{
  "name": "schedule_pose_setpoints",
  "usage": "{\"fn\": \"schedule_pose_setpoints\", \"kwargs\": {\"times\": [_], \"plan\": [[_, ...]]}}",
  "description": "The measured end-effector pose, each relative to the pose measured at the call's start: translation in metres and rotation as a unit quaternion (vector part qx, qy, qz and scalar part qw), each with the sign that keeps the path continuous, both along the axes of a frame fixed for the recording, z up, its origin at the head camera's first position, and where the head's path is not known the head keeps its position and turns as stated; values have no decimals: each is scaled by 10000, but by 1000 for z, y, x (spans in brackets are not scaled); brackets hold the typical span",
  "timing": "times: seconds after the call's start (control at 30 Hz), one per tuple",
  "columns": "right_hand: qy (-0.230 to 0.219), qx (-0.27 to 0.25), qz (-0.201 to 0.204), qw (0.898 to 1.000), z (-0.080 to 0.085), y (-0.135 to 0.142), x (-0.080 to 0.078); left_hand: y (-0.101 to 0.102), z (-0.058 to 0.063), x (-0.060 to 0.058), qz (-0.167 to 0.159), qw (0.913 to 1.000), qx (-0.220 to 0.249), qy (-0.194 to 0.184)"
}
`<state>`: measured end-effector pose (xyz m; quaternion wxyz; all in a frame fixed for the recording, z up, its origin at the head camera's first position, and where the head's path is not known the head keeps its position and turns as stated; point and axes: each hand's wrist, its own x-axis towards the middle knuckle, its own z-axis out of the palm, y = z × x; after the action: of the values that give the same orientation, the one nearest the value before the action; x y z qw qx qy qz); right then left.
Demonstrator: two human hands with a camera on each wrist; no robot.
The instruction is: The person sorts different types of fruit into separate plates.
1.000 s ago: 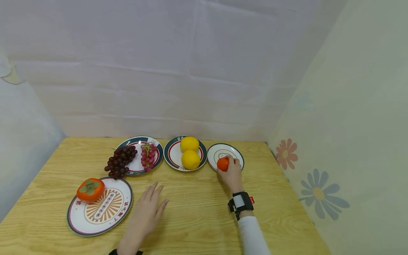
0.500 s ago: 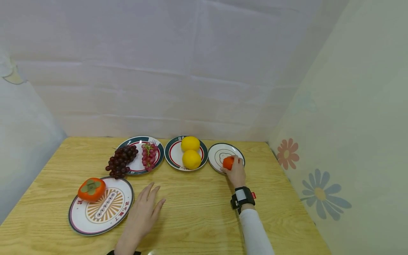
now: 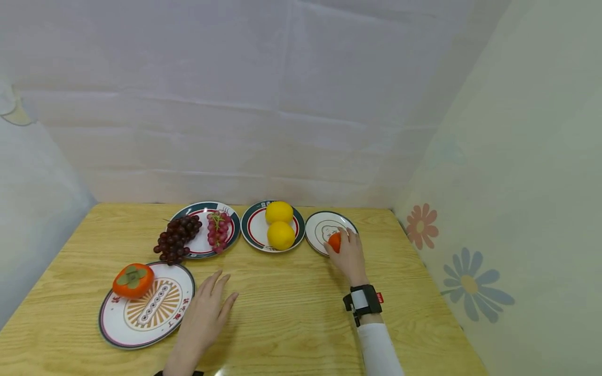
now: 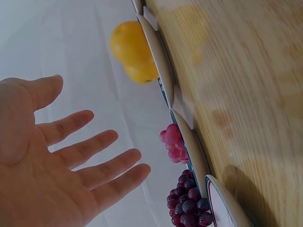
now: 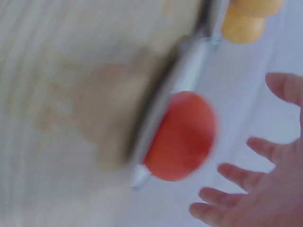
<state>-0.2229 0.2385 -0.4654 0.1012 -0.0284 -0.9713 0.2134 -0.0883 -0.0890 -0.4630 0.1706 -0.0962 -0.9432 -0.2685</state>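
Observation:
A round red-orange fruit point(image 5: 182, 137) sits on the small white plate point(image 3: 320, 227) at the back right. My right hand point(image 3: 348, 258) is just over and beside it; in the right wrist view, the spread fingers point(image 5: 241, 177) stand apart from the fruit. In the head view that hand partly hides the fruit and the plate's near rim. My left hand point(image 3: 202, 316), fingers extended and holding nothing, hovers over the table right of the large plate point(image 3: 136, 334). An orange persimmon point(image 3: 134, 281) with green-brown leaves lies on that plate's far left rim.
Two yellow fruits point(image 3: 280, 235) lie on the middle plate point(image 3: 254, 230). Left of it, another plate point(image 3: 199, 248) bears dark grapes point(image 3: 176, 240), overhanging its edge, and pink grapes point(image 3: 218, 230). Behind the wooden table point(image 3: 282, 324) hangs a white cloth; a flowered wall stands right.
The right hand has shifted the red-orange fruit slightly right on the small plate, then loosened its fingers and let go. The left hand has drawn back a little toward the near edge.

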Motion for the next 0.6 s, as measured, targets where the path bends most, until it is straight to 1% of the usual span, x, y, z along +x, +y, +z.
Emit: {"fn": "schedule_pose_setpoints", "kwargs": {"times": [0.1,0.2,0.27,0.4,0.6], "plan": [[56,314,325,9990,11,-9,13,-1,0,0,12,10000,-10,-43],[228,576,642,9960,18,-19,28,-1,1,0,25,10000,-20,-86],[312,714,783,9939,21,-26,39,-1,1,0,34,9999,-35,-107],[392,881,1008,9902,23,-41,61,-1,1,1,58,9999,-66,-109],[611,1106,1274,9838,20,-57,90,-2,1,1,111,9998,-63,-152]]}}
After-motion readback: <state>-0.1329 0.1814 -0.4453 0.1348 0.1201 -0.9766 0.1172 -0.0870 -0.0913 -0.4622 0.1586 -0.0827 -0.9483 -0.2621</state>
